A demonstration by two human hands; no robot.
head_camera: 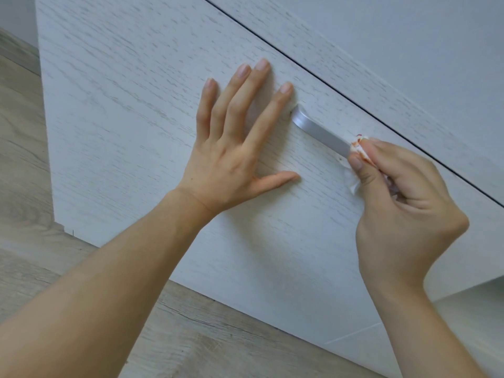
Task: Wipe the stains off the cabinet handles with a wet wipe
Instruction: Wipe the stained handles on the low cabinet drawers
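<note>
- Nearest the camera, both bare forearms reach in from the lower edge, each cut off by the frame before the elbow.
- The wood-grain floor [191, 336] runs under the arms at lower left and meets the foot of the cabinet.
- The right hand [403, 211] is clenched round a crumpled wet wipe [361, 154], thumb and curled fingers pinching it; most of the wipe is buried in the grip, so its full extent cannot be made out.
- The part of the wipe that shows is white with orange-red smears, and a loose tail hangs out below the thumb.
- The wipe is pressed onto the lower right end of the cabinet handle [317, 130], covering that end, so where it fixes to the door is hidden.
- The handle is a silver bar running slantwise on the door; its upper left end is bare and curves into the panel.
- The left hand [237, 148] lies flat on the cabinet door [122, 105], fingers straight and spread, grasping nothing; its forefinger tip is just beside the handle's upper end.
- Farther off, a dark seam separates this pale grained door from the next panel [409, 50] at upper right.
- At the right edge, below the door, a shadowed recess is too cropped to identify.
</note>
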